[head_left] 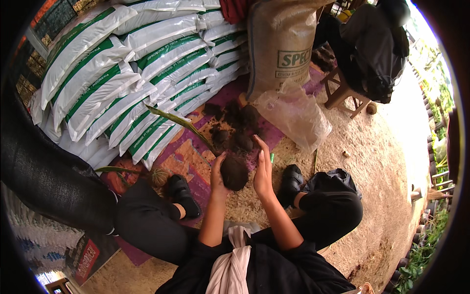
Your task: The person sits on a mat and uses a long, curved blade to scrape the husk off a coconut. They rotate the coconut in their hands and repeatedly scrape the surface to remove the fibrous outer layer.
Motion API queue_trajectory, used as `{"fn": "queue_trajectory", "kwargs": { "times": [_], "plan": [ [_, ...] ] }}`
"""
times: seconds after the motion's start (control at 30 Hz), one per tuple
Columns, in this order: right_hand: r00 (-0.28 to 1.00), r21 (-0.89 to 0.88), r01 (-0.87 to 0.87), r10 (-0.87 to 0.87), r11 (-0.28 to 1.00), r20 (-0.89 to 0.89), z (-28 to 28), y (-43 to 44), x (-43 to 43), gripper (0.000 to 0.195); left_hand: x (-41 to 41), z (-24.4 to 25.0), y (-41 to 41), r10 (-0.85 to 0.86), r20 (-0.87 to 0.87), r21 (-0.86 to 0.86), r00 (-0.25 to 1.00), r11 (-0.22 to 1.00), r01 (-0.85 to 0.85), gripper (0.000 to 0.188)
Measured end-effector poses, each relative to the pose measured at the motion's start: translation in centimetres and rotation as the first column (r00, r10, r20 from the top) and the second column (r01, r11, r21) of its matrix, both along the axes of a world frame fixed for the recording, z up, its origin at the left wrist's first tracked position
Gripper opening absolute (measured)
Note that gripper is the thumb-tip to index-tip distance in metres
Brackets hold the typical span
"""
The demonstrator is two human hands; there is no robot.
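A dark, rounded ball of soil or fibre [234, 172] rests in my left hand [219, 176], whose palm and fingers curve around its left side. My right hand [263, 169] is held upright to the right of the ball, fingers extended and apart from it, with nothing in it. From behind the ball a long green leaf [183, 124] slants up to the left; whether it joins the ball cannot be told. Several similar dark clumps [243, 141] and loose crumbs lie just beyond my hands on a purple and orange mat [194, 156].
White and green plastic sacks [165, 55] are stacked at the upper left. A large woven sack [281, 47] and a clear plastic bag [297, 117] stand beyond the clumps. At upper right, another person [378, 47] sits on a plastic stool [343, 93]. A root ball [158, 177] lies near my left foot.
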State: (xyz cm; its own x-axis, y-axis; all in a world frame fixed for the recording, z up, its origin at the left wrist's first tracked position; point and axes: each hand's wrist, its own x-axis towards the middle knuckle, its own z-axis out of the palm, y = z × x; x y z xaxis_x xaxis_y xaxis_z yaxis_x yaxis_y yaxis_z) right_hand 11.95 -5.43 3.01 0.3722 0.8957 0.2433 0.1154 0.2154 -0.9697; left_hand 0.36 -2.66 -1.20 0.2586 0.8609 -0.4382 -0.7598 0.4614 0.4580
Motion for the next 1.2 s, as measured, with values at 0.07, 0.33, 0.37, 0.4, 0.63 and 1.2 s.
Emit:
{"fn": "queue_trajectory", "kwargs": {
  "times": [0.07,0.33,0.37,0.4,0.63,1.2],
  "plan": [
    [0.991,0.038,-0.011,0.006,0.999,0.133,-0.1,-0.3,-0.6,0.044,-0.1,-0.3,0.2,0.034,-0.001,-0.006,0.999,0.999,-0.034,0.023],
    [0.986,-0.041,-0.080,0.085,0.996,0.145,-1.1,-0.9,-2.2,0.052,-0.9,-0.2,0.4,0.009,0.040,0.046,0.999,0.999,-0.011,0.026],
    [0.954,-0.022,-0.090,0.092,0.996,0.286,-1.4,-0.9,-2.1,0.054,-0.9,0.0,0.4,-0.008,0.084,0.071,0.996,0.997,0.002,0.026],
    [0.900,-0.004,-0.107,0.099,0.994,0.424,-1.3,-1.0,-2.3,0.056,-1.0,0.1,0.3,-0.020,0.130,0.097,0.991,0.995,0.008,0.026],
    [0.839,-0.016,-0.107,0.099,0.994,0.536,-0.3,-1.7,-3.1,0.064,-0.5,0.1,-0.3,-0.009,0.105,0.118,0.994,0.993,-0.003,0.026],
    [0.979,-0.119,-0.023,-0.002,0.993,-0.203,-2.9,-0.7,-1.4,0.050,1.2,-1.6,0.0,-0.028,-0.231,0.168,0.972,0.983,0.069,0.044]
  ]
}}
